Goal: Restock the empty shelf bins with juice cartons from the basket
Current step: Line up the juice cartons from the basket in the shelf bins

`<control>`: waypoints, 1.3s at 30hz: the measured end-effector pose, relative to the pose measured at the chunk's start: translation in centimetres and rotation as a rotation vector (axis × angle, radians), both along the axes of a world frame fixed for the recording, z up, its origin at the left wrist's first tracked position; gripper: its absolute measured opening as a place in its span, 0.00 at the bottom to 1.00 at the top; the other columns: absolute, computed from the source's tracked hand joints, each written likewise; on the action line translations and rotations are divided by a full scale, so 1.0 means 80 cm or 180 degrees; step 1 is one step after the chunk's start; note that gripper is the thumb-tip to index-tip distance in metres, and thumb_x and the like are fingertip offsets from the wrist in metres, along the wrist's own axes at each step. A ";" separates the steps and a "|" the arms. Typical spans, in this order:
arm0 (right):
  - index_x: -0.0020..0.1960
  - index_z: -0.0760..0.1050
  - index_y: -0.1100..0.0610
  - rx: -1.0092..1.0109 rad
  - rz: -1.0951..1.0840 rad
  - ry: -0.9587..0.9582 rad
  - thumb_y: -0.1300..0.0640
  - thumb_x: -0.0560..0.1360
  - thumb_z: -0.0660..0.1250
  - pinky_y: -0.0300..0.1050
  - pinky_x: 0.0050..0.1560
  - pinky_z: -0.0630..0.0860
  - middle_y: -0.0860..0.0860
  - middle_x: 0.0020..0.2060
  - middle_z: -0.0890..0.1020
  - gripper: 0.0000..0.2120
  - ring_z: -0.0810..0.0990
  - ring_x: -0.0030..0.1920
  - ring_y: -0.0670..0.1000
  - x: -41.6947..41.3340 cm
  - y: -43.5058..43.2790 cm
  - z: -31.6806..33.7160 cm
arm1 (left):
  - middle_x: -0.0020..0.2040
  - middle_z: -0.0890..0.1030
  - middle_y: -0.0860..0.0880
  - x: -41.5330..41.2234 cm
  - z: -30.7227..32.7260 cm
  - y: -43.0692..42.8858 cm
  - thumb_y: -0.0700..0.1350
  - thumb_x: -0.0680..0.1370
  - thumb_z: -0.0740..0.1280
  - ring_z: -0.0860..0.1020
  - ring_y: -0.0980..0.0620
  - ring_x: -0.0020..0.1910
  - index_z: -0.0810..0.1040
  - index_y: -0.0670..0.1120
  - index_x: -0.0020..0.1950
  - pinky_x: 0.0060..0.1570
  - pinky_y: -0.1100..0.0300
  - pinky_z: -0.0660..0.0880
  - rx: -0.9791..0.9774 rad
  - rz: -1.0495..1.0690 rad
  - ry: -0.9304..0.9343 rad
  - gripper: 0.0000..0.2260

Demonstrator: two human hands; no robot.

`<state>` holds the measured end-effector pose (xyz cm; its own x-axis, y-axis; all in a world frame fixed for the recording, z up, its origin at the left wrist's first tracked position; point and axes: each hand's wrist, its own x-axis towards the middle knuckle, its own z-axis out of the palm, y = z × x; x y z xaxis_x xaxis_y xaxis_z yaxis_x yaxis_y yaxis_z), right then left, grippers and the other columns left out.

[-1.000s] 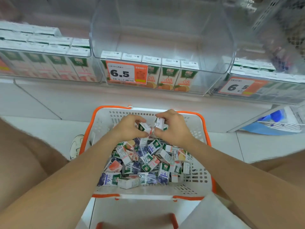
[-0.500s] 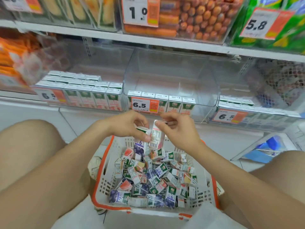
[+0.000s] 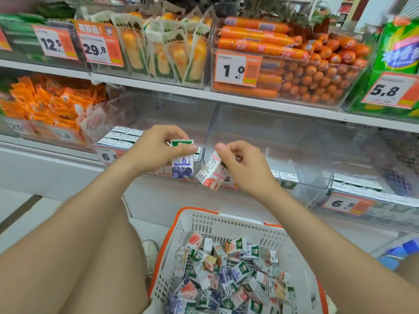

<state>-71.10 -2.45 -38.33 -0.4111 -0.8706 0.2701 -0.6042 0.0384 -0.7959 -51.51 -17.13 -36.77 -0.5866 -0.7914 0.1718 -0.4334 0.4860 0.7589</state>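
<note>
My left hand [image 3: 156, 150] grips a blueberry juice carton [image 3: 182, 164] by its green top, upright, in front of the lower shelf. My right hand [image 3: 240, 164] pinches a peach juice carton [image 3: 209, 172], tilted, just right of it. Both cartons hang before the clear middle bin [image 3: 294, 141], which holds only a front row of cartons, mostly hidden behind my hands. The white basket [image 3: 229, 223] with orange rim sits below, holding several mixed cartons.
The left bin [image 3: 122, 137] and the right bin [image 3: 362, 189] on the lower shelf hold white-topped cartons behind 6.5 price tags. The upper shelf carries sausages [image 3: 294, 64], wrapped cakes and green packs. My knees flank the basket; a white shoe [image 3: 150, 252] lies beside it.
Both hands rose out of the basket toward the lower shelf, each carrying a carton. The view tilted up, so the upper shelf now shows.
</note>
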 end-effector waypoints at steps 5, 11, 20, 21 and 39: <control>0.42 0.81 0.50 -0.0211 -0.0149 -0.0025 0.32 0.72 0.73 0.49 0.45 0.81 0.46 0.35 0.85 0.21 0.83 0.39 0.44 0.022 -0.052 0.027 | 0.41 0.86 0.56 0.011 -0.005 -0.047 0.60 0.73 0.79 0.83 0.53 0.41 0.85 0.54 0.49 0.43 0.56 0.77 -0.0279 0.0972 0.0440 0.13; 0.66 0.78 0.55 -0.0229 -0.0105 0.1198 0.48 0.80 0.71 0.47 0.58 0.71 0.52 0.56 0.84 0.18 0.80 0.59 0.57 0.034 -0.138 0.026 | 0.48 0.85 0.49 0.019 -0.019 -0.084 0.49 0.75 0.80 0.82 0.48 0.46 0.85 0.48 0.55 0.47 0.57 0.76 -0.0370 0.1289 0.0216 0.12; 0.47 0.68 0.60 0.1190 0.0291 0.2514 0.61 0.82 0.68 0.52 0.43 0.70 0.57 0.43 0.71 0.09 0.73 0.43 0.62 0.055 -0.236 0.009 | 0.65 0.81 0.45 0.010 -0.020 -0.099 0.41 0.83 0.70 0.78 0.49 0.50 0.77 0.49 0.73 0.47 0.65 0.73 -0.0290 0.1164 -0.0143 0.18; 0.47 0.67 0.60 0.1295 0.0304 0.2452 0.62 0.82 0.68 0.52 0.41 0.70 0.55 0.40 0.69 0.10 0.72 0.40 0.62 0.054 -0.243 0.007 | 0.66 0.80 0.44 0.009 -0.020 -0.100 0.41 0.83 0.69 0.78 0.47 0.55 0.76 0.49 0.73 0.50 0.60 0.73 -0.0313 0.1160 -0.0186 0.18; 0.72 0.72 0.51 -0.0410 0.0560 0.0014 0.50 0.82 0.68 0.50 0.54 0.83 0.43 0.53 0.85 0.20 0.85 0.49 0.44 0.014 -0.107 0.008 | 0.49 0.89 0.50 -0.046 0.002 -0.018 0.49 0.82 0.73 0.87 0.52 0.49 0.80 0.45 0.63 0.47 0.58 0.82 0.0559 0.0369 0.1515 0.13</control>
